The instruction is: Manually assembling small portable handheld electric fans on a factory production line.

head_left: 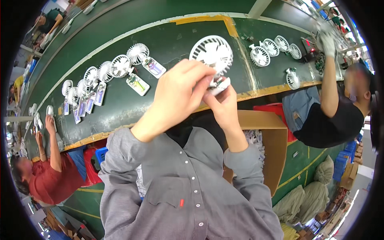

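Observation:
Over the near edge of the green bench, both hands work on a white handheld fan (212, 50) whose round caged head points away from me. My left hand (178, 86) is closed, its thumb and fingertips pinched at the fan's neck; what lies between the fingertips is hidden. Fingers of my right hand (225, 107) wrap round the short white handle (221, 85), just below the head. Part of the handle's inside seems to show there, too small to make out. Left of my hands, a fan with an open handle (138, 84) lies on the bench, a yellow-green part inside it.
Several more fans (120, 66) lie in a row on the bench (172, 40) at left, others (260, 56) at right. A cardboard box (276, 160) with white parts stands by my right arm. Co-workers sit at left (60, 176) and right (332, 116).

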`<state>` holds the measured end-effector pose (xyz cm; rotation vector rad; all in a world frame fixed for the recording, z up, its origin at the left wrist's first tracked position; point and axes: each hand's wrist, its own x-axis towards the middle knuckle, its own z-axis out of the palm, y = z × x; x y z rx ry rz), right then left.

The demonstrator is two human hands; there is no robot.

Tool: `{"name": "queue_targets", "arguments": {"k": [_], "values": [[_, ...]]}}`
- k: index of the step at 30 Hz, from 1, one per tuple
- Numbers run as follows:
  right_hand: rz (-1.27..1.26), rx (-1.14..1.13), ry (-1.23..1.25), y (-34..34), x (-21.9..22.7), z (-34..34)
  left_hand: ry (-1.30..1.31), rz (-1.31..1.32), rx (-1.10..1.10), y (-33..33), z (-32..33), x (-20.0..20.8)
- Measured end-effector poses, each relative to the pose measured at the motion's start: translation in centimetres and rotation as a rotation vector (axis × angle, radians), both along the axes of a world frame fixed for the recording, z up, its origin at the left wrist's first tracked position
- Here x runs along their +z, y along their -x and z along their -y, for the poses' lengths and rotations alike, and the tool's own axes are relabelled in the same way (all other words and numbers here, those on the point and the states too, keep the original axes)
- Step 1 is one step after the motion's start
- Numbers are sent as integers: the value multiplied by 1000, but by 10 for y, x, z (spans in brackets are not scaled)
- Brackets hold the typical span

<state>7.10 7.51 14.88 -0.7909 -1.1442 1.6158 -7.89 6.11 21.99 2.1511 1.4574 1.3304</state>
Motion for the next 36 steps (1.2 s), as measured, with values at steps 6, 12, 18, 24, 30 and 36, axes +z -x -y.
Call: {"name": "queue_targets", "arguments": {"k": [6, 12, 18, 24, 30, 36], "values": [[-513, 147, 206, -43, -14, 44, 303, 387, 125, 1, 49, -32], [-656, 470, 330, -60, -12, 70, 159, 230, 147, -16, 90, -58], [-255, 480, 318, -89, 5, 102, 78, 258, -363, -33, 107, -42], [-30, 449, 387, -109, -2, 123, 161, 143, -309, -51, 136, -52], [101, 434, 245, -95, -11, 136, -1, 60, -206, -58, 149, -68], [291, 367, 263, -88, -18, 143, -6, -18, -136, -55, 158, -76]]}}
